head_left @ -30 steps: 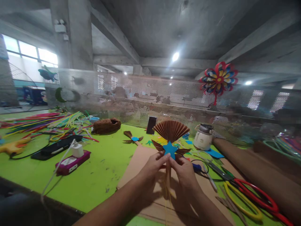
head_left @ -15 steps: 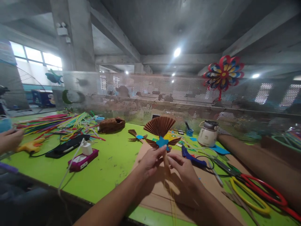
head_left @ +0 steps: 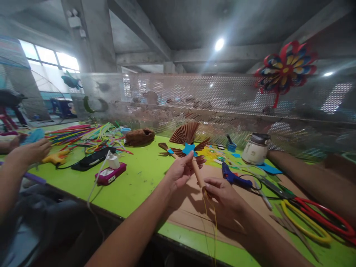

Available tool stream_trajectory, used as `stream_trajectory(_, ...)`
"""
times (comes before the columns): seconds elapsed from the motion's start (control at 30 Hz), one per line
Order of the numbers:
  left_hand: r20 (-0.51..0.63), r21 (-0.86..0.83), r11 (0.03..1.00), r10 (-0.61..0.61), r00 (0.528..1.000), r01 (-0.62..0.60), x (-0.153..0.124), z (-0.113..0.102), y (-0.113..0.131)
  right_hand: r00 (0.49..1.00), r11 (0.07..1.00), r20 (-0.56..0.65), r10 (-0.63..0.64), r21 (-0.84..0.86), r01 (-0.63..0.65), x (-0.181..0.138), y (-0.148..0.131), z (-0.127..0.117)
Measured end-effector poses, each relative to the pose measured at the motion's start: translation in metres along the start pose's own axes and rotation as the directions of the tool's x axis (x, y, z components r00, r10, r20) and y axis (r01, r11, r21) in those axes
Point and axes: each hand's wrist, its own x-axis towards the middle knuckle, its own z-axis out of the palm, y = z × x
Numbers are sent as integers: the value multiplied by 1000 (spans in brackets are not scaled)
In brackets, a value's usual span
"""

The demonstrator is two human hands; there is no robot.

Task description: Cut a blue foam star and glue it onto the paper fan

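A brown pleated paper fan (head_left: 185, 132) with a blue star (head_left: 189, 148) and dark leaf shapes sits on top of a tan stick (head_left: 198, 173). My left hand (head_left: 179, 171) is closed round the stick just under the star. My right hand (head_left: 224, 194) pinches the stick's lower end, where thin yellow strands (head_left: 211, 218) hang down. The piece leans to the upper left above a brown cardboard sheet (head_left: 194, 207) on the green table (head_left: 139, 181).
A blue glue gun (head_left: 233, 178), scissors with red and yellow handles (head_left: 311, 218) and a white pot (head_left: 256, 152) lie to the right. A second finished fan piece (head_left: 167, 148), a pink box with a charger (head_left: 110, 173), coloured strips (head_left: 80, 135) and another person's hand (head_left: 29, 152) are on the left. A mesh screen (head_left: 194, 104) backs the table.
The fan piece has tilted to the left and away from me. My right hand slid down to the stick's lower end. The view swung left, showing another person's arm.
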Motion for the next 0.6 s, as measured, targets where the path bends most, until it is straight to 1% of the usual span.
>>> stream_trajectory(0.1, -1, -15, 1000, 13, 1000, -13, -1, 1, 2, 999, 997, -35, -36, -63, 34, 0, -3, -2)
stream_trajectory(0.17, -10, -23, 1000, 16, 1000, -17, -1, 1, 4, 992, 993, -100, -76, -99, 66, 0, -5, -4)
stream_trajectory(0.23, -28, -30, 999, 27, 999, -28, 0, 1, 5, 975, 987, -184, -124, -127, 101, -1, -8, -6)
stream_trajectory(0.3, -56, -35, 998, 44, 997, -46, 1, 0, 7, 959, 981, -234, -157, -148, 125, -3, -10, -7)
stream_trajectory(0.47, -121, -30, 996, 74, 990, -79, 5, -3, 9, 971, 978, -197, -137, -180, 101, -6, -12, 1)
stream_trajectory(0.6, -133, -18, 994, 100, 986, -103, 6, -4, 8, 971, 977, -207, -118, -199, 76, -4, -2, 11)
